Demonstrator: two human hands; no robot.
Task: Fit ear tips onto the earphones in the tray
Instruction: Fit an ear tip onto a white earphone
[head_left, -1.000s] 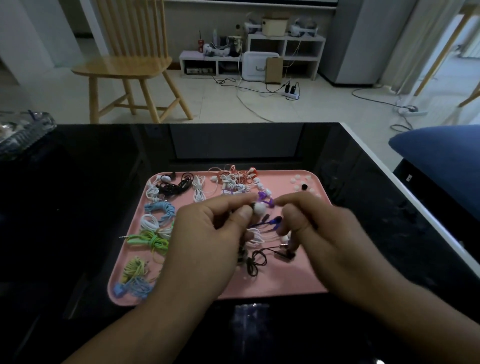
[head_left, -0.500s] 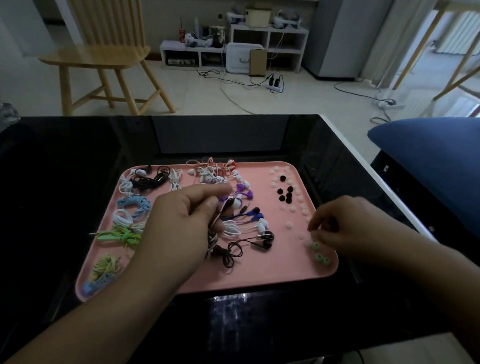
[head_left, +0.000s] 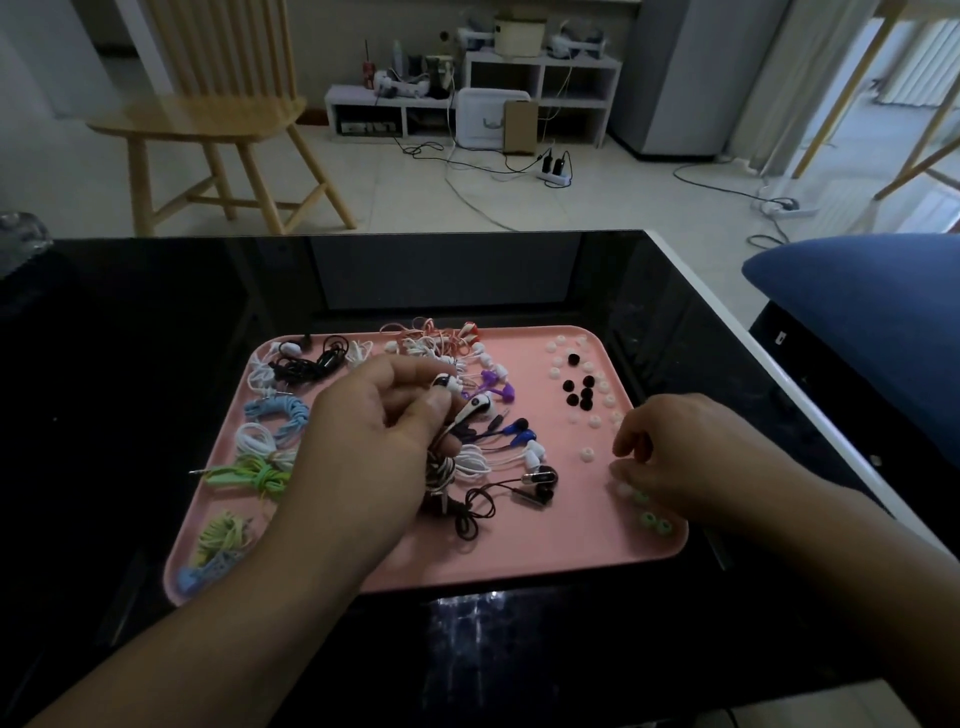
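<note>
Earphones (head_left: 470, 410) gripped in left hand (head_left: 363, 447) above tray (head_left: 545, 551).

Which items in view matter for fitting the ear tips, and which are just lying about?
In use:
- pink tray
- black-and-white earphones, held by left hand
- loose white ear tips
- black ear tips
- green ear tips, beside right hand

Lying about:
- wooden chair
- blue cushion
- power strip
</note>
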